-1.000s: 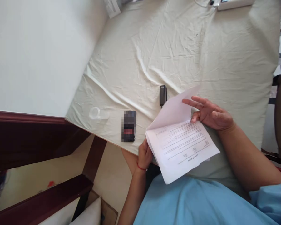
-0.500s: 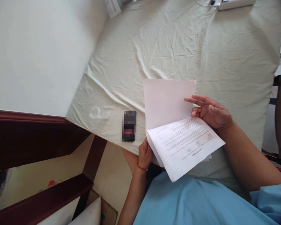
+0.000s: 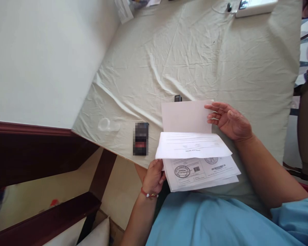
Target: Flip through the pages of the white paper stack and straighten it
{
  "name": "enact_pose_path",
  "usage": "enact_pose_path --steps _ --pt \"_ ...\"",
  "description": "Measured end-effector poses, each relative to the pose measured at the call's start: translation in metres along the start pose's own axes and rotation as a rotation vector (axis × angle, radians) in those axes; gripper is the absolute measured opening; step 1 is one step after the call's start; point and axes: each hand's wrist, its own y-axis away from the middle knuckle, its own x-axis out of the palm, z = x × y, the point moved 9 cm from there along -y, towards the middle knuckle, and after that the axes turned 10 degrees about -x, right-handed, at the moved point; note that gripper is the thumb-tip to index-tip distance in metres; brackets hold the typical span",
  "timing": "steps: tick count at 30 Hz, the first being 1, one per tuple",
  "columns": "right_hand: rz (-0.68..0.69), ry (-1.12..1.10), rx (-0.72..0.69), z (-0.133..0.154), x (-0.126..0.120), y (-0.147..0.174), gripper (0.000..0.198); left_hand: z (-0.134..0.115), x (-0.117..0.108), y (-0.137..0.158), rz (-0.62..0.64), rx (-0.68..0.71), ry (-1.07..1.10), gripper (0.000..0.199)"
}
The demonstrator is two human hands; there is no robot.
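Observation:
A stack of printed papers (image 3: 206, 182) with round stamps and a barcode lies at the table's near edge. My left hand (image 3: 154, 177), a beaded red bracelet at its wrist, grips the stack's left edge with curled fingers. One printed sheet (image 3: 192, 145) stands bent up across the stack, and a plain pale sheet (image 3: 187, 116) lies beyond it. My right hand (image 3: 231, 121) is open, fingers apart, its fingertips at the pale sheet's right edge; whether they press on it I cannot tell. A small black object (image 3: 178, 98) pokes out past the far edge of that sheet.
A pixelated dark object (image 3: 140, 139) and a clear round plastic item (image 3: 105, 124) lie to the left on the cloth-covered table (image 3: 195, 58). At the far right sits a white device (image 3: 256, 8) with a cable. A wall (image 3: 41, 61) borders the left side.
The printed sheet has swung up away from me, uncovering the stamped pages. The pale sheet has come nearer, and the small black object now shows. My left hand has shifted slightly left and nearer.

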Motion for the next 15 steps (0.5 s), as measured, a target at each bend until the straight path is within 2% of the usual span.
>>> enact_pose_path --steps 9,15 --pt "-0.137 -0.002 -0.033 0.005 -0.008 -0.001 0.045 -0.005 0.001 0.033 0.027 -0.106 0.122 0.051" --pt "-0.248 0.033 -0.059 0.002 -0.023 -0.005 0.044 -0.009 0.004 0.049 -0.089 -0.111 0.103 0.069"
